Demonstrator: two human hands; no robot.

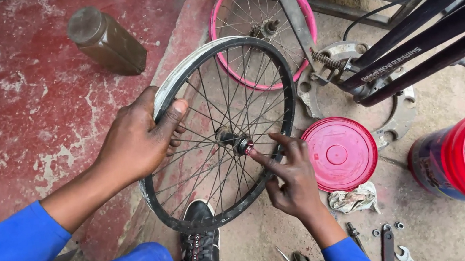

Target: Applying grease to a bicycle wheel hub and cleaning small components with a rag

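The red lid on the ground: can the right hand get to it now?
Probably yes. The red lid lies bare just beside the right hand, nothing between them, though its finger is at the wheel hub.

A small spoked bicycle wheel [218,132] with a black, worn rim and no tyre stands upright at the frame's centre, resting on a black shoe. Its hub [235,142] is smeared with red grease.

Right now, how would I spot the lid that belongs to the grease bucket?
Find the black spoked wheel the left hand steadies. Just right of it, past the right hand, a round red lid lies flat on the concrete. Unlike the pink rim behind, it is solid, without spokes.
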